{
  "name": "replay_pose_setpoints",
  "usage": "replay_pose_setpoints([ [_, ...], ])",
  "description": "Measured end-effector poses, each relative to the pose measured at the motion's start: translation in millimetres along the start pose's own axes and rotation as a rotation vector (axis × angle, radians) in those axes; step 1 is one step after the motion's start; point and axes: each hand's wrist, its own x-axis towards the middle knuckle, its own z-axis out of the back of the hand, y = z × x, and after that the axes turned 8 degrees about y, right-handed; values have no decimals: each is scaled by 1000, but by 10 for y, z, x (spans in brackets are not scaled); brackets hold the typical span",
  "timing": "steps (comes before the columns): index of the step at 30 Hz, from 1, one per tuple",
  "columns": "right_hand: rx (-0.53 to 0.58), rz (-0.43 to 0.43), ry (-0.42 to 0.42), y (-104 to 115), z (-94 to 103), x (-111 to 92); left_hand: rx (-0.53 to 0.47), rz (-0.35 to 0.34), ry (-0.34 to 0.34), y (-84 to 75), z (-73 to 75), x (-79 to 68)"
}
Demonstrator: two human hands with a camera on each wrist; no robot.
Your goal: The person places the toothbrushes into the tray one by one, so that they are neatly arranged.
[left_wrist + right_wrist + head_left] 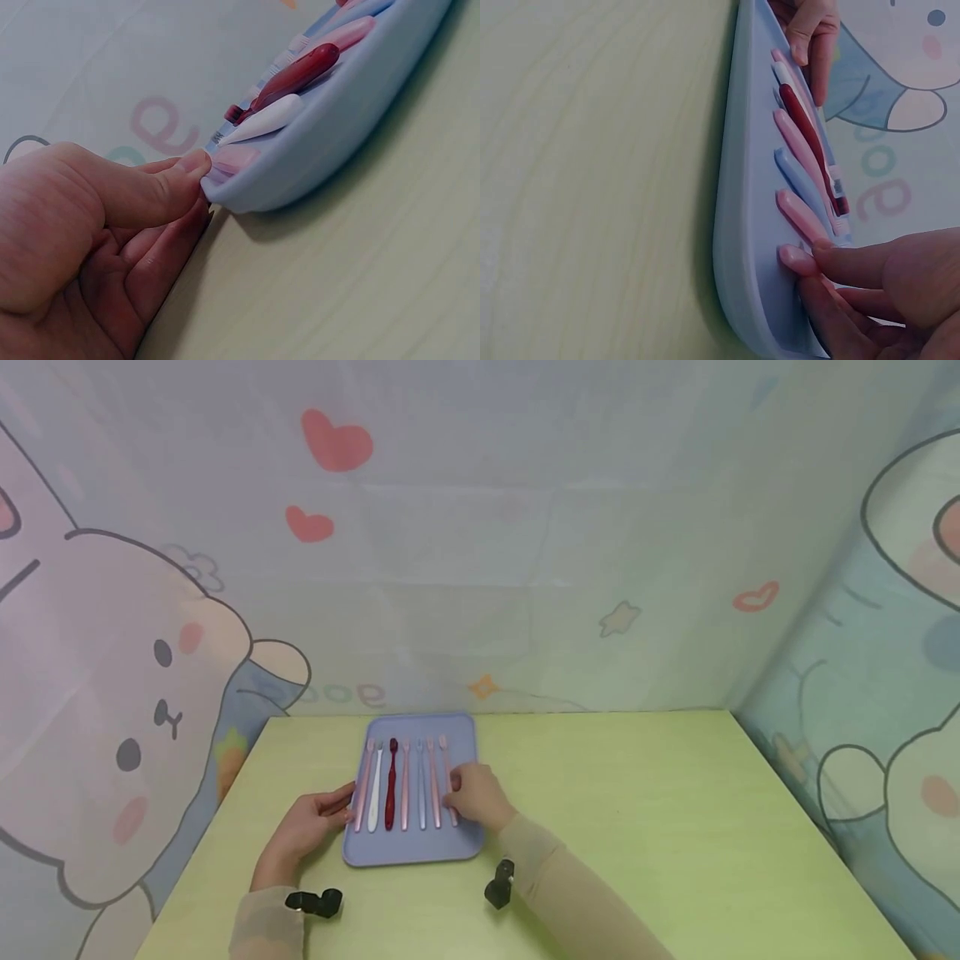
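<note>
A row of several toothbrushes lies side by side, heads away from me, on a light-blue tray (412,852). From the left come a pink one, a white toothbrush (375,793), a dark red toothbrush (391,785), another pink one, a blue toothbrush (422,789) and two more pink ones. My right hand (480,795) pinches the handle of the rightmost pink toothbrush (796,259) between thumb and forefinger. At the tray's left edge, my left hand (303,831) grips the rim, thumb on top near the leftmost pink toothbrush (236,159) and the other fingers outside and lower.
The tray stands on a yellow-green table (637,827), near its back edge and left of the middle. Behind and at both sides hangs a printed cloth (525,527) with hearts and cartoon animals. A small black camera (499,885) sits at each wrist.
</note>
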Motion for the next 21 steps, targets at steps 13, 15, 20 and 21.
replay_pose_setpoints([
  [13,-22,34,-1,-67,-36,33,-3,19,-14,51,-11,3],
  [15,-14,15,1,-70,-34,16,8,17,-14,48,-8,-13],
  [20,16,-14,0,-85,10,-44,4,11,-9,57,-14,-28],
  [21,19,-10,-5,-91,30,-63,-2,10,-8,58,-17,-28],
])
